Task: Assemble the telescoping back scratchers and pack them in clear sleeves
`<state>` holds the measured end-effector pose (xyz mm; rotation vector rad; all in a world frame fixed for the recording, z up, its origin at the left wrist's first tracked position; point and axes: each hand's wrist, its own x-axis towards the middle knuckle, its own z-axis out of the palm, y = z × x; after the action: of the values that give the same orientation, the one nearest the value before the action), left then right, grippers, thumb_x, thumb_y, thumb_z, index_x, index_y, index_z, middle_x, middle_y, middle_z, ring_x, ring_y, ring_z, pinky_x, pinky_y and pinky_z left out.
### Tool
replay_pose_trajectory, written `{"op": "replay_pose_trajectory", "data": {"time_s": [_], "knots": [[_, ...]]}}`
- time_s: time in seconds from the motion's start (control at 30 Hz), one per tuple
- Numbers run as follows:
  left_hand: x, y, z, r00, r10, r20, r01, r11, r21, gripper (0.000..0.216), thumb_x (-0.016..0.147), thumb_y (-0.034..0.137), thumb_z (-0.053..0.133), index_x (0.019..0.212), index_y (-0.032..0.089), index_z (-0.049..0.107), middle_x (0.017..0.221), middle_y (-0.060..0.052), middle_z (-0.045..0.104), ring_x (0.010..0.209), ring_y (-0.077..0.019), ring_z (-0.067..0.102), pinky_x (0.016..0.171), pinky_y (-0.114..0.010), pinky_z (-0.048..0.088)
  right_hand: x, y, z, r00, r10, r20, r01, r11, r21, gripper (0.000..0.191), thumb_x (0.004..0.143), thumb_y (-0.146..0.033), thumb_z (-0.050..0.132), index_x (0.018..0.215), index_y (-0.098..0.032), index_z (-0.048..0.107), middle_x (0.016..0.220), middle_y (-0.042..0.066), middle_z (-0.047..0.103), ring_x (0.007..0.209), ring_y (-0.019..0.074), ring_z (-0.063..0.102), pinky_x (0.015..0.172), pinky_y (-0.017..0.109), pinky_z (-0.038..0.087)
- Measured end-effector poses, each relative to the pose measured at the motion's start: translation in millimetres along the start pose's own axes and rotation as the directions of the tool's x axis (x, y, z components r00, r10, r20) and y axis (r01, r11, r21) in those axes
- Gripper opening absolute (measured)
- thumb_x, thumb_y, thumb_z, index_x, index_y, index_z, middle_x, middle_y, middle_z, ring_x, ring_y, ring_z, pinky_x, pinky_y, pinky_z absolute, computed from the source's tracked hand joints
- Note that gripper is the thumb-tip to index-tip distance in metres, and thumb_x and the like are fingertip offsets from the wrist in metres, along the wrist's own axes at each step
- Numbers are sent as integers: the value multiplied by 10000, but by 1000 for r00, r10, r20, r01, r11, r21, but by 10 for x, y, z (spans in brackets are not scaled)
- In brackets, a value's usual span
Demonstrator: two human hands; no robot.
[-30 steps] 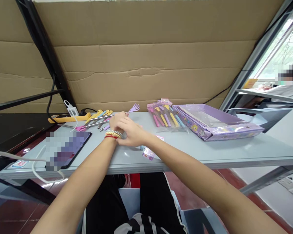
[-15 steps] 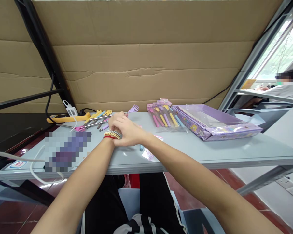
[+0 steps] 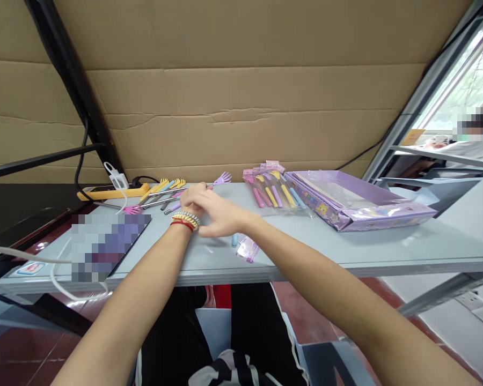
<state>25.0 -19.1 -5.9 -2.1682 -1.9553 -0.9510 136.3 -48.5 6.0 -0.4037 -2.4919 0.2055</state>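
My left hand (image 3: pixel 192 197) rests over the desk, partly covered by my right hand, its fingers mostly hidden. Beaded bracelets (image 3: pixel 189 217) and a red cord circle the left wrist. Across it reaches my right hand (image 3: pixel 225 212), thumb spread from the fingers, fingertips at the back of the left hand. Around them lie telescopic back scratchers: a purple claw (image 3: pixel 223 178) beyond the hands, a pink claw (image 3: pixel 133 209) to the left, and several yellow ones (image 3: pixel 161 185) behind. A pink printed card (image 3: pixel 248 249) and a blue handle (image 3: pixel 235 239) lie beneath my right forearm.
Bagged back scratchers (image 3: pixel 274 188) lie beside a purple display box (image 3: pixel 386 217) on the right. A phone-like blurred device (image 3: pixel 116 246), a white cable and a yellow power strip (image 3: pixel 134 192) are at left. Cardboard (image 3: pixel 241 91) walls the back. Another person sits far right.
My right hand's thumb has moved off the left wrist and bracelets, so the hand is more spread. The view has shifted slightly; the items on the desk stay put.
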Motion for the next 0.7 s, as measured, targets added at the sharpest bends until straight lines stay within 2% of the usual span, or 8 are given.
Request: {"op": "replay_pose_trajectory", "data": {"time_s": [0.1, 0.2, 0.3, 0.37, 0.43, 0.47, 0.57, 0.7], "knots": [[98, -200, -1, 1000, -10, 11, 10, 1000, 1, 165, 831, 259, 480, 771, 188, 617, 811, -88, 658, 792, -236, 576, 679, -324, 378, -161, 218, -219, 989, 68, -129, -66, 998, 21, 330, 627, -196, 558, 953, -152, 580, 950, 80, 615, 877, 202, 536, 785, 341, 428], [120, -180, 47, 998, 54, -38, -59, 989, -137, 326, 916, 345, 382, 809, 189, 648, 773, -66, 672, 746, -202, 583, 667, -298, 374, -380, 498, -401, 892, 359, -276, -377, 926, -13, 82, 679, -234, 554, 681, -153, 568, 674, 28, 583, 656, 148, 510, 639, 287, 388], [73, -55, 105, 965, 258, -37, -258, 924, -284, 391, 939, 403, 360, 820, 181, 659, 712, -26, 657, 674, -156, 566, 654, -265, 384, -563, 681, -407, 787, 565, -249, -558, 823, 104, 310, 770, -426, 560, 627, -151, 571, 558, 3, 530, 542, 114, 446, 542, 267, 323], [20, 39, 131, 897, 441, -3, -419, 849, -322, 396, 939, 399, 372, 790, 177, 664, 723, -21, 662, 685, -147, 570, 672, -255, 399, -616, 718, -322, 774, 615, -149, -544, 767, 341, 421, 784, -556, 539, 740, -145, 618, 566, -2, 540, 509, 103, 442, 498, 252, 312], [-27, 113, 143, 821, 571, 21, -530, 774, -346, 369, 936, 363, 386, 804, 176, 675, 819, -38, 689, 759, -153, 593, 727, -258, 418, -614, 712, -231, 765, 642, -50, -482, 623, 616, 495, 769, -625, 538, 867, -150, 636, 564, -13, 543, 464, 90, 436, 442, 230, 295], [-43, 134, 143, 803, 596, 23, -552, 757, -351, 341, 930, 349, 401, 845, 177, 682, 879, -48, 697, 802, -161, 601, 755, -264, 423, -601, 703, -202, 754, 657, -17, -446, 531, 720, 512, 759, -640, 549, 897, -154, 637, 558, -16, 542, 442, 84, 431, 415, 220, 281], [-50, 119, 127, 838, 544, 41, -504, 801, -323, 317, 903, 364, 447, 1016, 172, 673, 931, -60, 699, 805, -172, 599, 746, -280, 429, -576, 692, -218, 701, 713, 11, -350, 331, 876, 480, 752, -619, 592, 866, -154, 638, 553, -5, 564, 411, 76, 442, 368, 203, 268], [-17, 22, 99, 898, 428, 98, -398, 888, -232, 341, 899, 385, 428, 950, 164, 683, 764, -34, 671, 679, -161, 553, 631, -272, 386, -644, 727, -343, 641, 765, -61, -239, 274, 932, 383, 737, -531, 668, 807, -157, 617, 574, 2, 598, 428, 75, 489, 360, 191, 322]]}}
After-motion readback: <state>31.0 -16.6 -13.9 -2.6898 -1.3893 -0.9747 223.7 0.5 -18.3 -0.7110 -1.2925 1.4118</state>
